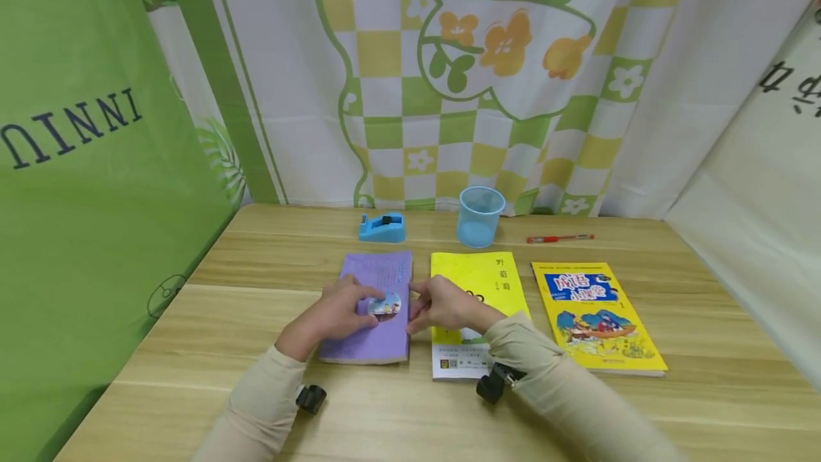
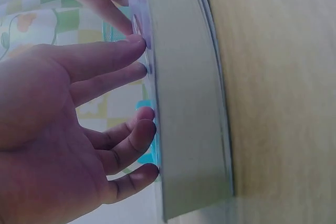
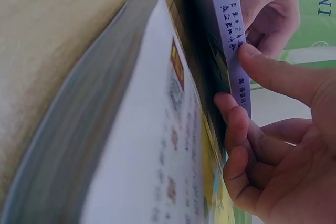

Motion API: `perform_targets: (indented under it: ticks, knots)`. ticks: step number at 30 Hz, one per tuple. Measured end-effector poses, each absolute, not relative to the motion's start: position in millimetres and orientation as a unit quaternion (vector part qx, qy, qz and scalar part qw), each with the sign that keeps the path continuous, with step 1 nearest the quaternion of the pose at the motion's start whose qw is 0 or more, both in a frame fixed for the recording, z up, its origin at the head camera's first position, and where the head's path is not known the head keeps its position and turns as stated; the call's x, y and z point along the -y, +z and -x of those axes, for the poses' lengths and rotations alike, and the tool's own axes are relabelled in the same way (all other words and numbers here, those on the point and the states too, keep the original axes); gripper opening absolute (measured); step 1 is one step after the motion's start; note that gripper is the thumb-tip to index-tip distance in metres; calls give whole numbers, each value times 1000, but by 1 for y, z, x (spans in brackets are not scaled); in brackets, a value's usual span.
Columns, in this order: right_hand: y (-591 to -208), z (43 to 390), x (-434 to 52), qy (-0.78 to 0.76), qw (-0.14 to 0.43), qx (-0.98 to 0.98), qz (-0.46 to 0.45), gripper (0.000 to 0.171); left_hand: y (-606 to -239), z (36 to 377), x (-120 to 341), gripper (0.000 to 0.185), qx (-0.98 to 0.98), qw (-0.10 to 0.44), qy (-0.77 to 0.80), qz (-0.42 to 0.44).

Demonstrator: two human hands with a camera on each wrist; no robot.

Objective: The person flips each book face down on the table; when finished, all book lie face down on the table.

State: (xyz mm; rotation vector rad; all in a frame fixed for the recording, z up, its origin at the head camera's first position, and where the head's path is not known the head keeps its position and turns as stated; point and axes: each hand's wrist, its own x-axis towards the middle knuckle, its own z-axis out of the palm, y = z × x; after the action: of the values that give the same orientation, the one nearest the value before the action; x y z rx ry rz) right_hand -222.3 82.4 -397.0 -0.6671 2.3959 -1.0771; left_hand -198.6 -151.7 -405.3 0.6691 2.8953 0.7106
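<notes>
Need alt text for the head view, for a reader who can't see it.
Both hands, left hand and right hand, meet at the purple book, beside two yellow books on a wooden table. Behind stand a tape dispenser, blue cup and red pen.

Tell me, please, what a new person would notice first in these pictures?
First, both hands meeting on the purple book at the middle of the table: the left hand lies on its cover, the right hand touches its spine edge. Then two yellow books lying in a row to its right. Behind stand a blue cup and a tape dispenser.
</notes>
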Motion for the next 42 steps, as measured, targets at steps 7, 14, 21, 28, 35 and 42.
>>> perform_targets:
  ticks: [7, 14, 21, 28, 35, 42]
  knots:
    - [-400, 223, -82, -384, 210, -868, 236, 87, -406, 197, 149, 39, -949, 43, 230, -213]
    - [-400, 223, -80, -381, 206, -872, 229, 86, -406, 197, 147, 39, -953, 45, 220, -205]
    - [-401, 223, -77, -375, 209, -877, 215, 87, -407, 196, 145, 39, -956, 48, 215, -191]
    - [-403, 223, -75, -362, 210, -885, 205, 85, -405, 195, 144, 39, -960, 50, 206, -182]
    - [-404, 222, -73, -333, 197, -899, 206, 22, -403, 193, 141, 39, -965, 50, 198, -166]
    - [-406, 222, -72, -321, 186, -904, 213, 19, -402, 192, 140, 40, -967, 46, 188, -168]
